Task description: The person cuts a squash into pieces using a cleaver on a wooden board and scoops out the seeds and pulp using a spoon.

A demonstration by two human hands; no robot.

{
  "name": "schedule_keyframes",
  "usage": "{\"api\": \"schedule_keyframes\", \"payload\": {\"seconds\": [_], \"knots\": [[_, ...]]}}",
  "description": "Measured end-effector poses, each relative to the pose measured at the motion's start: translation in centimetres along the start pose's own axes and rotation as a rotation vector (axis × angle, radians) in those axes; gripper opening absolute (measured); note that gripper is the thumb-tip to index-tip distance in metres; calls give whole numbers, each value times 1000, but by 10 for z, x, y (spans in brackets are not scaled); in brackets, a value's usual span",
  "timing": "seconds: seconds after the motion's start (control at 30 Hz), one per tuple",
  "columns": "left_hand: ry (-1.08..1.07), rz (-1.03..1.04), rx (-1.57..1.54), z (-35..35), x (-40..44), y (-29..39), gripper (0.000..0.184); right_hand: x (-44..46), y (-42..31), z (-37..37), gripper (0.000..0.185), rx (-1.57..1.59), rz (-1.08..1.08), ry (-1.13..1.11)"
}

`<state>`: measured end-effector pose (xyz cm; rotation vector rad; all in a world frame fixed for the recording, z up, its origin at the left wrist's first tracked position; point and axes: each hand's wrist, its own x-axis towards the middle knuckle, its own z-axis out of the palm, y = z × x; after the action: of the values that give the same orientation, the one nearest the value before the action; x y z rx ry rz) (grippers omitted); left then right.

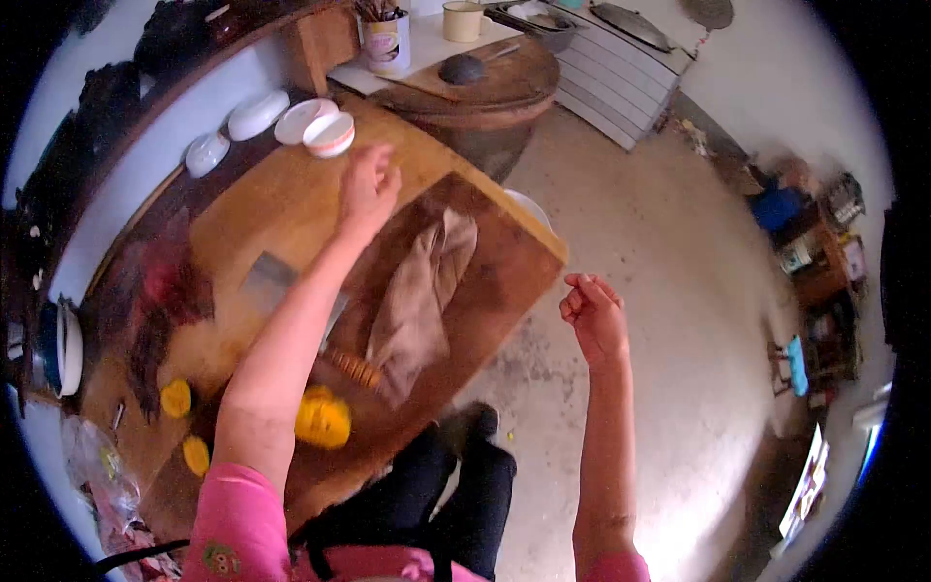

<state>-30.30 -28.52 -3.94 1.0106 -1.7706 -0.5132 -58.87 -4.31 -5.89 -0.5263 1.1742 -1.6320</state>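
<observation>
My left hand (370,189) reaches over the wooden table, with fingers loosely bent and apart and nothing visible in them. Just beyond it is a white bowl with an orange rim band (329,136); a gap seems to lie between them. Out over the floor, my right hand (594,315) has its fingers curled in, and I see nothing in it. A brownish cloth (427,301) lies crumpled on the dark board (504,233). Partly behind my left forearm is a cleaver with a wooden handle (355,370). A yellow pumpkin piece (323,418) lies near the table's front edge.
Smaller yellow pieces (176,399) lie at the left, near a dark red cloth (170,281). A plate (294,123) and white bowls (257,114) line the wall. Behind stand a utensil can (387,44), a cream mug (464,21) and a round wooden lid (514,73).
</observation>
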Motion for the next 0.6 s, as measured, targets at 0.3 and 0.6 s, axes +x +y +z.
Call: {"api": "schedule_keyframes", "payload": {"seconds": [0.3, 0.6], "knots": [[8, -142, 431, 61, 15, -114, 43, 119, 12, -33, 21, -74, 144, 156], [-78, -268, 671, 56, 25, -77, 47, 295, -79, 138, 17, -537, -89, -131]]}}
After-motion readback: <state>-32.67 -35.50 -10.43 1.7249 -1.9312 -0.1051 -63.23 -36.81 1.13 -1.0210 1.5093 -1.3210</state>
